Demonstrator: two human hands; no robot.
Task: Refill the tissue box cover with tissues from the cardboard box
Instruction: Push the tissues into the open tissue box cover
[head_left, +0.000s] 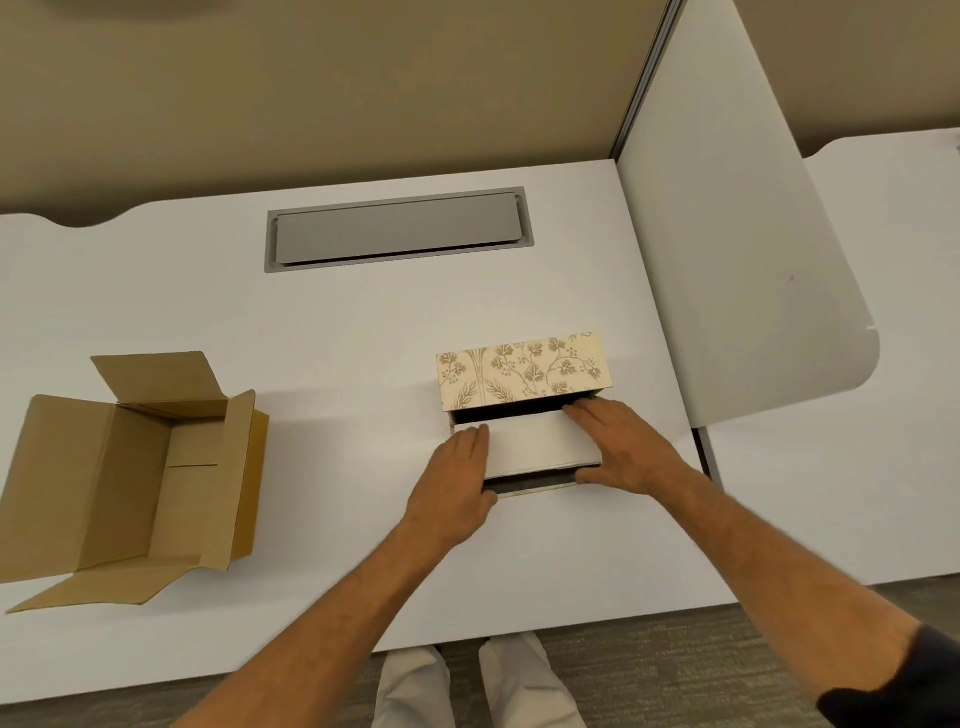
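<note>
A floral beige tissue box cover (522, 371) lies on the white desk right of centre, its open side facing me. A white stack of tissues (535, 441) sits partly inside that opening. My left hand (452, 486) grips the stack's left end. My right hand (621, 447) holds its right end, fingers laid over the top. The brown cardboard box (124, 478) stands open at the left of the desk, and its inside looks empty.
A grey cable hatch (397, 228) is set into the desk (322, 353) behind the cover. A white partition panel (727, 260) rises along the right side. The desk's front edge runs just above my legs (478, 686).
</note>
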